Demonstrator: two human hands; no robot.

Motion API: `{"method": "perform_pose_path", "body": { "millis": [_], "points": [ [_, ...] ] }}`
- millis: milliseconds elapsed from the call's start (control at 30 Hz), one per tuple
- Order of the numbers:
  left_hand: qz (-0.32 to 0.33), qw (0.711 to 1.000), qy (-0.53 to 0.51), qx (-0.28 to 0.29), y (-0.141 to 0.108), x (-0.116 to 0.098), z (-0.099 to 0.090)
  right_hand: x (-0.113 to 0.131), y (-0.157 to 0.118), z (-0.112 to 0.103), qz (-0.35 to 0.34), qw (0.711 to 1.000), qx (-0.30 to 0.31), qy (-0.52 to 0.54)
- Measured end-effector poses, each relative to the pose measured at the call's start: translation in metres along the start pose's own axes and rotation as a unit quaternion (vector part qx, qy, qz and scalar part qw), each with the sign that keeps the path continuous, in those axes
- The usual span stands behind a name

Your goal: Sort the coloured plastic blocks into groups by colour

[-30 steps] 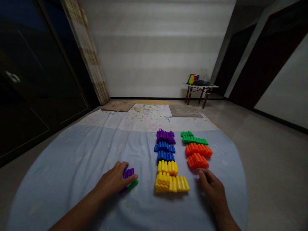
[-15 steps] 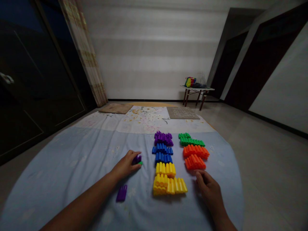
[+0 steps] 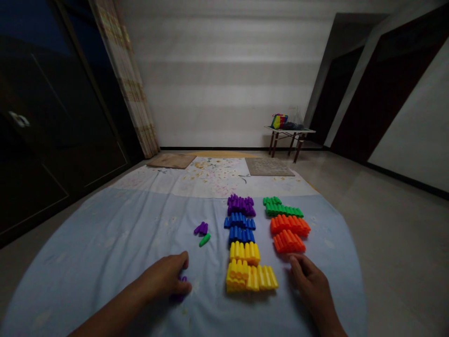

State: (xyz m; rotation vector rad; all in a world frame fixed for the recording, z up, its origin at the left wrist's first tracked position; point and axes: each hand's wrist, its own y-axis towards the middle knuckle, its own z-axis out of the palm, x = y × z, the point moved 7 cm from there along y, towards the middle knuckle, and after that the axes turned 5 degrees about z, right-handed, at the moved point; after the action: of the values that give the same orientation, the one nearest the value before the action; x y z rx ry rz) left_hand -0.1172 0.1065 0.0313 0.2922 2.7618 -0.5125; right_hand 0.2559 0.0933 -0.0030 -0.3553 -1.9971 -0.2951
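Observation:
Over a purple piece (image 3: 178, 296) near the front of the table, my left hand (image 3: 168, 276) has its thumb and forefinger apart, the piece partly hidden beneath it. A small purple cluster (image 3: 201, 228) and one green piece (image 3: 205, 240) lie beyond it. My right hand (image 3: 308, 276) rests with curled fingers just in front of the orange pieces (image 3: 289, 241); nothing shows in it. Purple (image 3: 241, 206), blue (image 3: 241, 235) and yellow (image 3: 244, 252) groups form a column in the middle. Green pieces (image 3: 284, 210) lie behind the orange ones.
A light blue cloth (image 3: 115, 234) covers the round table. Two flat mats, a brown one (image 3: 171, 161) and a grey one (image 3: 269, 166), lie at its far edge. A small side table (image 3: 307, 130) with bags stands by the wall.
My left hand has let go of the small purple cluster beside the green piece and moved nearer, over the other purple piece. My right hand has hardly moved. The view has shifted slightly.

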Motion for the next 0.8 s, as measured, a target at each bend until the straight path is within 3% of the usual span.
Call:
{"method": "perform_pose_path", "body": {
  "millis": [100, 400, 567, 800],
  "points": [
    [0.023, 0.999, -0.047, -0.015, 0.01, -0.006, 0.003, 0.001, -0.001, -0.001, -0.001, 1.0, -0.002, 0.01],
    [0.014, 0.973, -0.084, -0.216, 0.077, 0.005, -0.036, 0.008, 0.0, -0.003, -0.014, 0.999, -0.013, 0.031],
    [0.084, 0.969, -0.136, -0.189, 0.111, 0.004, -0.036, 0.003, 0.001, -0.001, -0.002, 1.0, -0.003, 0.026],
    [0.038, 0.954, -0.234, -0.183, 0.14, 0.023, -0.035, 0.001, 0.001, 0.0, -0.011, 1.0, -0.007, 0.02]
  ]
}}
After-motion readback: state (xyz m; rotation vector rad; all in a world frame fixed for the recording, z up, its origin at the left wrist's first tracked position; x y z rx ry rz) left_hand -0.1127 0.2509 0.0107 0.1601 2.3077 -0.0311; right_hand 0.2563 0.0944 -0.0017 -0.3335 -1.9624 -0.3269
